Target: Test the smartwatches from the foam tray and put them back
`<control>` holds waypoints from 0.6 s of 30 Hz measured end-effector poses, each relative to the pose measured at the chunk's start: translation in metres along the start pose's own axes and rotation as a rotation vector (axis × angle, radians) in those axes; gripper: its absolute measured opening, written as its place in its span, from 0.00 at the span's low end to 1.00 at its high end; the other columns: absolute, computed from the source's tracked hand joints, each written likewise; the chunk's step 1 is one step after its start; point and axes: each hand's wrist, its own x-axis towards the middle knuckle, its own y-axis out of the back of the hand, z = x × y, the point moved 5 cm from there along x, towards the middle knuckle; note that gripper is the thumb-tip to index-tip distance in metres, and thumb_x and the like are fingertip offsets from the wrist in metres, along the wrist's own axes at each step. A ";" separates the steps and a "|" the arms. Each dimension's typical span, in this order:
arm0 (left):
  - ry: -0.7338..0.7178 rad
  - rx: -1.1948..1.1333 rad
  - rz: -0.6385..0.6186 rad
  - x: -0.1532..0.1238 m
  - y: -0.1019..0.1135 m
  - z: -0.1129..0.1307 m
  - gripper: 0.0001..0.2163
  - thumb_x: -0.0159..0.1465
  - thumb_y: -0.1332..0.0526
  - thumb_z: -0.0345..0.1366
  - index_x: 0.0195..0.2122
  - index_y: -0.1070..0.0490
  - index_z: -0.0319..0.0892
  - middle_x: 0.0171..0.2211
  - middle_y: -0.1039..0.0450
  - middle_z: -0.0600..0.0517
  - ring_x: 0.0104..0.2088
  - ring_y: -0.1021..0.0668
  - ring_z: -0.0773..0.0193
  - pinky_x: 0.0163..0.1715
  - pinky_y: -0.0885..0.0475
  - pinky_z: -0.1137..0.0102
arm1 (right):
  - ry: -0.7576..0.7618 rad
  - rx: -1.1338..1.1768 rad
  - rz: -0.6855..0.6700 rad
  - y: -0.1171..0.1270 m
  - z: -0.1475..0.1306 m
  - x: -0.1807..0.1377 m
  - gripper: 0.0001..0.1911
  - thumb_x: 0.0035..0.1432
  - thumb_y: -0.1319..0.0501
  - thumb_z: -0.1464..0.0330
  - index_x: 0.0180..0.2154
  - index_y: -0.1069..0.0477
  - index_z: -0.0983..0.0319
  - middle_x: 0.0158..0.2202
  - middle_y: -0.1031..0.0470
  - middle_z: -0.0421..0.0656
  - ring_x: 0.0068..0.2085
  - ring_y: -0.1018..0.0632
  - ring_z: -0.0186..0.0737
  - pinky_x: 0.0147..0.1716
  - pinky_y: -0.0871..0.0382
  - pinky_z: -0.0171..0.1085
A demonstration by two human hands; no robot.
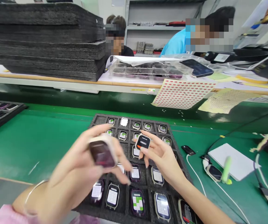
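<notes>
My left hand [82, 168] is raised over a black foam tray [96, 119] and its fingers are closed round a smartwatch body [102, 152] with a dark purple screen; the hand is blurred by motion. My right hand [158, 152] hovers over the tray's middle and pinches a second watch body [143, 142] with a black screen and an orange bar. The tray's pockets hold several watch bodies with lit screens [137, 202].
A stack of black foam trays [45, 40] stands on the far bench. A clear plastic tray [147, 70], red-dot sticker sheet [182, 93] and yellow sheet [224, 99] lie beyond. Right: white pad [236, 161], cables, green pen [225, 169]. Two people sit opposite.
</notes>
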 end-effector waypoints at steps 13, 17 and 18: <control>0.091 -0.145 -0.206 0.014 -0.026 -0.019 0.16 0.68 0.47 0.32 0.57 0.38 0.45 0.37 0.29 0.49 0.36 0.22 0.61 0.32 0.23 0.69 | -0.020 -0.010 -0.049 0.001 0.004 -0.001 0.26 0.56 0.35 0.70 0.56 0.35 0.58 0.38 0.23 0.46 0.27 0.25 0.35 0.21 0.30 0.31; 0.273 -0.180 -0.159 -0.011 -0.050 -0.015 0.16 0.64 0.41 0.37 0.54 0.33 0.50 0.38 0.26 0.49 0.38 0.22 0.59 0.42 0.26 0.63 | -0.014 -0.030 -0.019 0.001 0.004 -0.002 0.23 0.56 0.36 0.69 0.54 0.33 0.59 0.41 0.23 0.48 0.26 0.24 0.36 0.18 0.32 0.31; 0.295 -0.154 -0.149 -0.018 -0.057 -0.014 0.17 0.62 0.39 0.38 0.53 0.32 0.51 0.37 0.26 0.49 0.37 0.22 0.58 0.43 0.27 0.61 | -0.012 -0.037 -0.007 0.000 0.005 -0.002 0.22 0.57 0.36 0.68 0.53 0.33 0.59 0.41 0.23 0.49 0.25 0.24 0.36 0.17 0.33 0.31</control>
